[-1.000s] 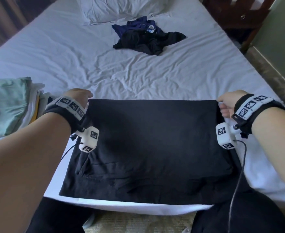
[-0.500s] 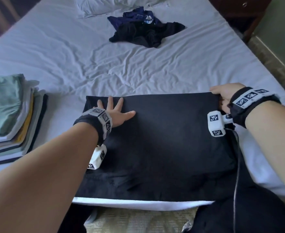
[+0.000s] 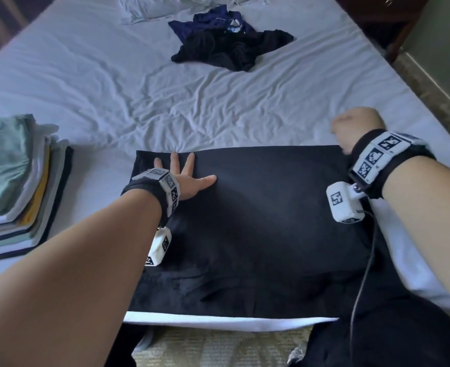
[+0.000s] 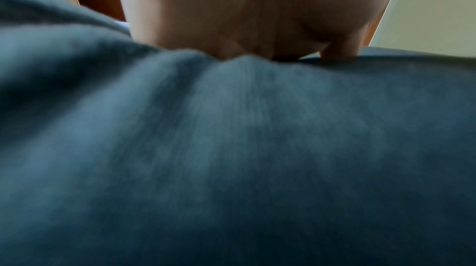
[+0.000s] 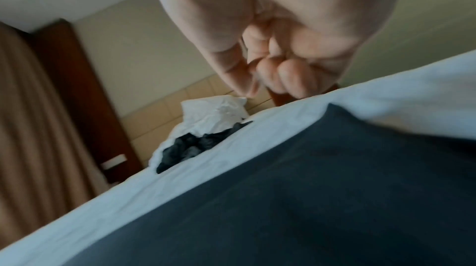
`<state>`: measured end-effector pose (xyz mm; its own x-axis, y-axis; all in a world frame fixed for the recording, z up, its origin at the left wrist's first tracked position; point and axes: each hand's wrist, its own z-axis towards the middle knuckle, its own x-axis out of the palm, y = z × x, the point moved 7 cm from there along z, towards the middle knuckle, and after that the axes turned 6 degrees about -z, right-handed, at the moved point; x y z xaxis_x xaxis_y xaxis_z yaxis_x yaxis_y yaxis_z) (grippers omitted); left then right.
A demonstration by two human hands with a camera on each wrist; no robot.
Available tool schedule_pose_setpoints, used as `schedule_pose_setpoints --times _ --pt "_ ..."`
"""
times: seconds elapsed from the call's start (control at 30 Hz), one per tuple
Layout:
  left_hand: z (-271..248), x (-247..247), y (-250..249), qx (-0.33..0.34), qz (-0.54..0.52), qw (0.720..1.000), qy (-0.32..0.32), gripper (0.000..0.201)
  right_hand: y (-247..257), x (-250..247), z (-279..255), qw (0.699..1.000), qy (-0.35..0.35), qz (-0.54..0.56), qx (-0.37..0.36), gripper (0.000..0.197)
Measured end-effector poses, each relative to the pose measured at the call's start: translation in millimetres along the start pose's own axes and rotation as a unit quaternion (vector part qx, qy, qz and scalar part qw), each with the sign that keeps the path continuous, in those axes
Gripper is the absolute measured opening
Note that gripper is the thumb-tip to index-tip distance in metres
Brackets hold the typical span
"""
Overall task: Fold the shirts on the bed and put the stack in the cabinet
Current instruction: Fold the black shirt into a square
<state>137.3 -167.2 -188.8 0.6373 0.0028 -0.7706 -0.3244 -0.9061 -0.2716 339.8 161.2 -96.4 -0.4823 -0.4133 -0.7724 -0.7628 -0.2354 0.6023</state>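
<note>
A black shirt (image 3: 258,221) lies folded flat as a wide rectangle at the near edge of the bed (image 3: 218,109). My left hand (image 3: 184,176) presses flat on its far left part, fingers spread; in the left wrist view the palm (image 4: 244,16) meets the dark cloth (image 4: 231,148). My right hand (image 3: 353,128) hovers above the shirt's far right corner, fingers curled into a fist (image 5: 273,71) with nothing in it, over the black shirt (image 5: 309,199). A stack of folded shirts (image 3: 14,186), pale green on top, sits at the left.
A crumpled heap of dark and navy shirts (image 3: 232,41) lies near the pillow (image 3: 165,6) at the head of the bed. A wooden nightstand (image 3: 377,19) stands at the far right. Carpet (image 3: 218,345) shows below the bed's near edge.
My left hand let go of the shirt's far left corner and now presses flat on the cloth. My right hand released the far right corner and lifted away, fingers curled.
</note>
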Motion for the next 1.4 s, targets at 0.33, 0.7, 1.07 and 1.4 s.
schedule_pose_setpoints --times 0.33,0.7,1.07,1.4 --pt "13.4 5.2 3.6 0.009 -0.015 1.0 0.002 0.104 -0.1 135.5 -58.3 0.901 0.232 0.32 0.179 0.033" --pt "-28.7 -48.6 45.7 0.082 -0.52 0.832 -0.174 0.065 -66.3 46.3 -101.5 0.847 0.066 0.505 0.152 0.033" --pt "-142.3 66.7 -99.3 0.213 -0.65 0.723 -0.101 0.062 -160.1 2.8 -144.3 0.939 -0.136 0.305 0.087 0.043" --pt "-87.3 129.1 -92.5 0.07 -0.767 0.637 -0.025 0.076 -147.9 5.2 -142.5 0.992 -0.017 -0.115 0.05 0.038"
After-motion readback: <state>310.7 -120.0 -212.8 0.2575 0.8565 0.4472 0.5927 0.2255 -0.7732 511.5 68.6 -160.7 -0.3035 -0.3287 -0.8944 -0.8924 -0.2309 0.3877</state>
